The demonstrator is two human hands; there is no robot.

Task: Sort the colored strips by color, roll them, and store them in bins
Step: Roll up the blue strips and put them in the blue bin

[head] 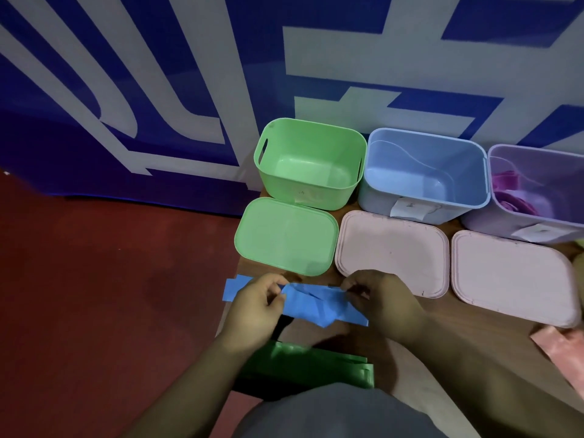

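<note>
Blue strips (316,306) on perhaps-wooden table (474,320); red floor (110,295), blue banner (47,147).

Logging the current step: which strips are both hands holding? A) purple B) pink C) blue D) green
C: the left hand and right hand pinch the crumpled blue strips, while the green strips lie untouched nearer the person.

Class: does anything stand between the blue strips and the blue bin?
Nothing visible blocks the way. A pink lid lies flat between the blue strips and the open blue bin; the strips should pass over it.
</note>
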